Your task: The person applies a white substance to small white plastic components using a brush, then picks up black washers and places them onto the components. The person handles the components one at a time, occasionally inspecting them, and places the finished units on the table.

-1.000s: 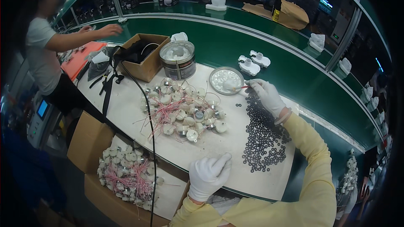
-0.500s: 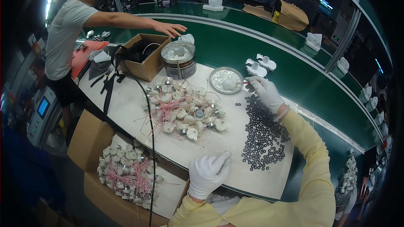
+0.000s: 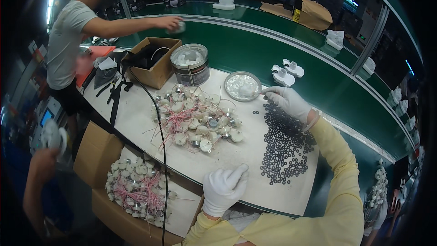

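My right hand (image 3: pixel 292 104), in a white glove, is closed on a thin reddish stick (image 3: pixel 258 93) whose end reaches the round metal lid (image 3: pixel 231 93). A lump of whitish grease (image 3: pixel 246 91) lies on that lid. Below this hand spread many small black rings (image 3: pixel 284 148). My left hand (image 3: pixel 225 189), also gloved, rests closed at the table's near edge, thumb and forefinger pressed together; whatever is between them is too small to make out. Ahead of it is a pile of small cream-and-metal motors (image 3: pixel 200 125) with pink wires.
An open tin of white grease (image 3: pixel 191 66) stands beside a cardboard box (image 3: pixel 159 70). A lower carton (image 3: pixel 107 209) holds more wired motors. A black cable (image 3: pixel 162 141) crosses the table. White housings (image 3: pixel 287 74) sit on the green conveyor (image 3: pixel 255 45). Co-workers are at left and behind.
The left co-worker's hand has lifted a white part off the conveyor. Another person's hand with a white part has appeared at lower left. White housings shifted right; my hands barely moved.
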Available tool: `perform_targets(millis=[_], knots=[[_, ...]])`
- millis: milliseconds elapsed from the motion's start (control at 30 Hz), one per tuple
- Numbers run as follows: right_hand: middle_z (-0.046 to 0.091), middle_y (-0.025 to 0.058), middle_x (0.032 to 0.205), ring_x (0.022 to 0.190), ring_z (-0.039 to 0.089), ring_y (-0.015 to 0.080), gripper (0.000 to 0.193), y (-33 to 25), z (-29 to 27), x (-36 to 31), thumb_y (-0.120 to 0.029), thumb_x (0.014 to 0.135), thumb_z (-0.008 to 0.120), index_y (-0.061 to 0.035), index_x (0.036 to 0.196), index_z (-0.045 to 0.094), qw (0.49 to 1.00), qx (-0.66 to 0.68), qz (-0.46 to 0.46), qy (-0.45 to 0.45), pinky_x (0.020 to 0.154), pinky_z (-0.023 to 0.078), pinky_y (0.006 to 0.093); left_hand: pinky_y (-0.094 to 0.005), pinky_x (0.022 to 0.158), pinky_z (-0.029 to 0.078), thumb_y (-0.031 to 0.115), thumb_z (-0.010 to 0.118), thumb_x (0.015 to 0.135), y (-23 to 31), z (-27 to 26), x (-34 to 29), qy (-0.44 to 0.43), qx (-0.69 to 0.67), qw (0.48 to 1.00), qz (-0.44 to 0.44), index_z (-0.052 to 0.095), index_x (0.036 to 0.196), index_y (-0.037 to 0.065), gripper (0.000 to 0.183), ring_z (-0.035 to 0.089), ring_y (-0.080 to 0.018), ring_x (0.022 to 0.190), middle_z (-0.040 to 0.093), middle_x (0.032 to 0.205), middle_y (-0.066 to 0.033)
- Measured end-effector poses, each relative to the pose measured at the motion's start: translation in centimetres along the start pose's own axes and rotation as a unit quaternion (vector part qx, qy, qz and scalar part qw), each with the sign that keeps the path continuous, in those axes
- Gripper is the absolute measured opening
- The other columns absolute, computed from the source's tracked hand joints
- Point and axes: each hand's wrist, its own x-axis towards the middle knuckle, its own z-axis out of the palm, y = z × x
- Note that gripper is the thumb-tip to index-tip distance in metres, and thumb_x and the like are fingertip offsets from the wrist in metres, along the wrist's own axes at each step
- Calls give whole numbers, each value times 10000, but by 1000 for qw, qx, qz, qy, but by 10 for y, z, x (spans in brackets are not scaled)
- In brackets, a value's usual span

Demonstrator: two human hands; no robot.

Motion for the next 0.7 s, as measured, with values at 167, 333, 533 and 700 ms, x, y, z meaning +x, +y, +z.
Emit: perform_targets(millis=[167,333,533,700], knots=[[712,101,1081,919,681,158,363,7,-2,4,-257,1049,510,8,1280,601,968,237,75,25,809,546,267,-390,501,407,108,769,766,0,1,1,-3,-9,1000,2,749,974,155,214,500,-238,552,514,614,-4],[699,104,1102,949,674,179,354,4,-12,11,-246,1035,506,3,1258,620,931,348,104,17,827,537,301,-391,502,406,108,765,768,-1,0,-1,-15,-2,1000,-4,749,977,152,215,501,-239,552,511,609,-4],[700,89,1109,978,668,158,336,9,-18,8,-194,991,535,-8,1253,633,971,210,96,60,840,527,285,-392,508,409,105,762,766,0,2,1,-10,-16,1000,-2,752,983,149,222,507,-245,558,513,610,-8],[715,56,1114,944,670,115,354,22,-20,18,-143,932,544,-28,1246,658,977,177,103,63,795,511,236,-393,509,411,104,762,766,0,1,2,-11,-14,1000,-4,751,980,145,217,512,-250,557,523,616,-15]])
